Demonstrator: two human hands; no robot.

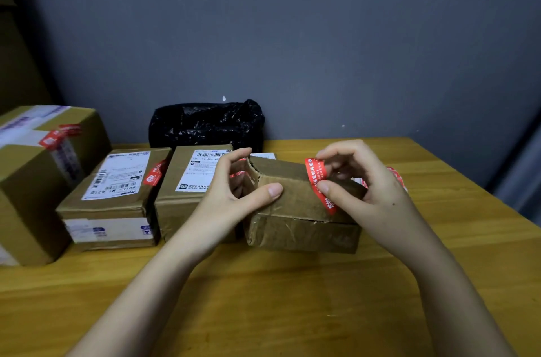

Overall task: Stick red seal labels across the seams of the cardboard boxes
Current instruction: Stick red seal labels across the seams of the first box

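Grey wall is backing a wooden bench (292,298), where the person is working on a small cardboard box (295,210) sitting directly between the two hands. The left hand (234,192) is gripping the box's torn left end, thumb lying along the top face and fingers curling round the far side. The right hand (360,181) is pinching a red seal label (317,181) between thumb and fingertips, and the strip is draping over the box's top face towards the near edge. Its long axis is running away from the person, crossing the box's length, so the right hand is the one nearer to it. The flap seam is showing just below the label's lower end; pressing the strip down over that gap looks like the coming move. Beyond the left hand, three more boxes (114,195) are already wearing red labels, with a black plastic bag (205,122) behind them.
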